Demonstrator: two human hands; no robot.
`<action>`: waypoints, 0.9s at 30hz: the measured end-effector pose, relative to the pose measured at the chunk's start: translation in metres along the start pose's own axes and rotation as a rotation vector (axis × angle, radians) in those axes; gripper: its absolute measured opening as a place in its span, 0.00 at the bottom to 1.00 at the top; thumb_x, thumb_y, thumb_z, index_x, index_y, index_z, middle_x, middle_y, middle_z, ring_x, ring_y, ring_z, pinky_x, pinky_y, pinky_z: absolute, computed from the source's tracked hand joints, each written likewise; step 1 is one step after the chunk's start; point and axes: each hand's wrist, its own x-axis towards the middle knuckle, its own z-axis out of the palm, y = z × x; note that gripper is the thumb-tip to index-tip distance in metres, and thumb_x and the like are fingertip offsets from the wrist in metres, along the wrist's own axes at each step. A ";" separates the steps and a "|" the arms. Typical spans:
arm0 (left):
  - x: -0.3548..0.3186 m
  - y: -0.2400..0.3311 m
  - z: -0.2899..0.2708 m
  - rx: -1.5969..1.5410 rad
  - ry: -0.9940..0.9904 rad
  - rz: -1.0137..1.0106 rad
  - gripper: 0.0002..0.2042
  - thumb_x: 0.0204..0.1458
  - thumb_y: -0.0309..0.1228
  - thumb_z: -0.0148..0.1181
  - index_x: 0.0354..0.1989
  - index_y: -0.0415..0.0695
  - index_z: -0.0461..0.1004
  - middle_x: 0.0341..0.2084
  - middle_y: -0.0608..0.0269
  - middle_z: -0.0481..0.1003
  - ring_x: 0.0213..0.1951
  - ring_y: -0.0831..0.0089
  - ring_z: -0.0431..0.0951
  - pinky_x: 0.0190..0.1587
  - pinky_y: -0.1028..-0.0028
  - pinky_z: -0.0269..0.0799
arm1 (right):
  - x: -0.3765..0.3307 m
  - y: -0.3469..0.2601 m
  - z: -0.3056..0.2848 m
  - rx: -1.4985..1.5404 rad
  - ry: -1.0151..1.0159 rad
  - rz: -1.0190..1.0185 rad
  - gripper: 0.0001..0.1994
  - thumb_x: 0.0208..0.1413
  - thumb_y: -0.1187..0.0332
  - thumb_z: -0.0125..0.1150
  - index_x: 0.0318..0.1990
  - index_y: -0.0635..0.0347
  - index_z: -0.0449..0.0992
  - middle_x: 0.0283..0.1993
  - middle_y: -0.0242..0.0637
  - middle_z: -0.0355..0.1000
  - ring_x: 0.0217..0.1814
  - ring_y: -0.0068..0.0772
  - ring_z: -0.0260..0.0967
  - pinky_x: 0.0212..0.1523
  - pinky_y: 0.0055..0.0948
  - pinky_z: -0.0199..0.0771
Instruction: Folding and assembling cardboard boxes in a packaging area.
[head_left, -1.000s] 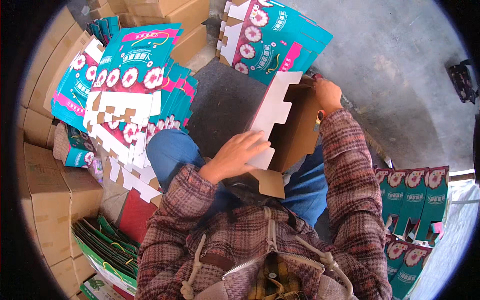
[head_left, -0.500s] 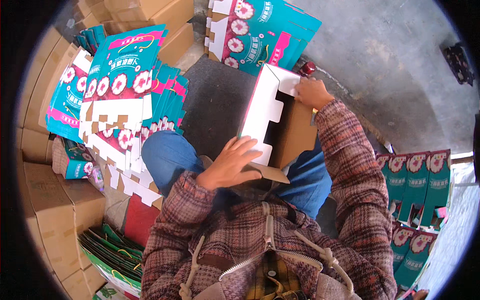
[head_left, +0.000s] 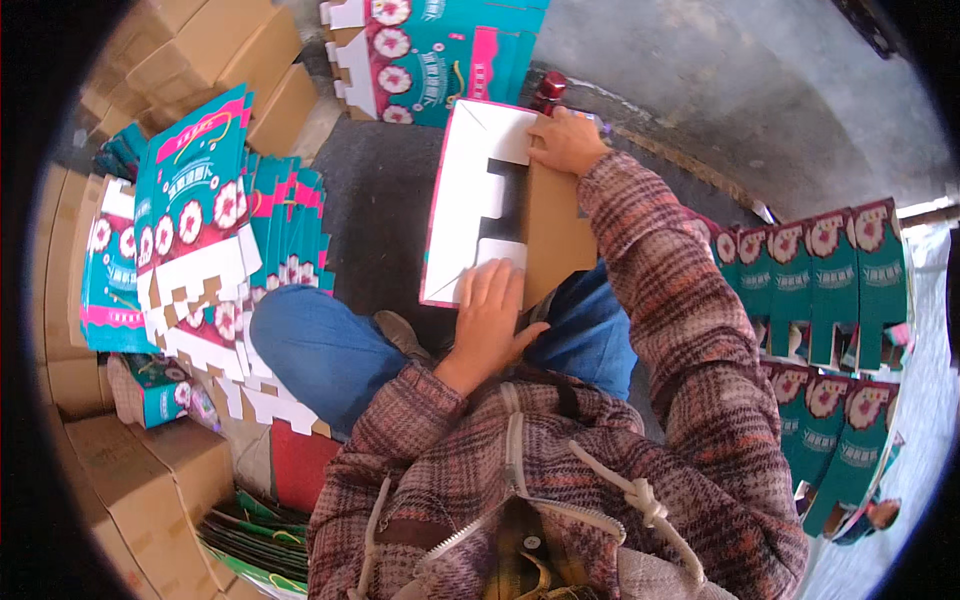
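Between my knees stands a cardboard gift box (head_left: 462, 215) with its notched white flap lying partly over the dark opening. A plain brown flap (head_left: 560, 225) spreads on its right side. My left hand (head_left: 488, 325) rests on the near end of the white flap, fingers stretched out and the thumb apart. At the far right corner, my right hand (head_left: 568, 142) has its fingers bent over the box edge, gripping it. A dark red, shiny-topped object (head_left: 548, 90) is just beyond that hand; its kind is unclear.
Flat teal and pink cartons (head_left: 195, 185) are piled at my left, with more cartons (head_left: 440, 60) ahead. Brown shipping boxes (head_left: 140, 480) line the left side. Rows of upright teal boxes (head_left: 820, 290) stand at the right. Green folded bags (head_left: 255, 540) lie at lower left.
My left hand has come down onto the near end of the white flap. The notched flap sits flatter across the opening. My right hand stays at the far corner; the whole view has shifted.
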 end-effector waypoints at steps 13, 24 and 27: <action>-0.043 -0.071 -0.046 0.075 -0.036 -0.255 0.14 0.50 0.25 0.52 0.45 0.32 0.71 0.47 0.47 0.71 0.54 0.53 0.68 0.58 0.59 0.59 | -0.065 0.035 -0.008 0.599 -0.275 0.143 0.24 0.56 0.48 0.46 0.39 0.58 0.80 0.31 0.49 0.76 0.35 0.48 0.75 0.37 0.42 0.73; -0.012 -0.074 -0.026 0.563 0.082 -0.269 0.28 0.51 0.34 0.60 0.59 0.36 0.61 0.61 0.49 0.60 0.63 0.52 0.56 0.63 0.53 0.50 | -0.083 -0.030 0.009 0.358 0.421 -0.383 0.31 0.41 0.59 0.69 0.55 0.55 0.66 0.60 0.45 0.61 0.61 0.49 0.59 0.58 0.42 0.63; -0.013 -0.072 -0.021 0.499 0.028 -0.292 0.29 0.49 0.39 0.61 0.58 0.38 0.63 0.60 0.53 0.62 0.63 0.56 0.57 0.63 0.52 0.49 | -0.083 -0.044 0.032 0.248 0.311 -0.499 0.32 0.40 0.59 0.70 0.56 0.54 0.66 0.61 0.41 0.62 0.63 0.46 0.59 0.62 0.41 0.60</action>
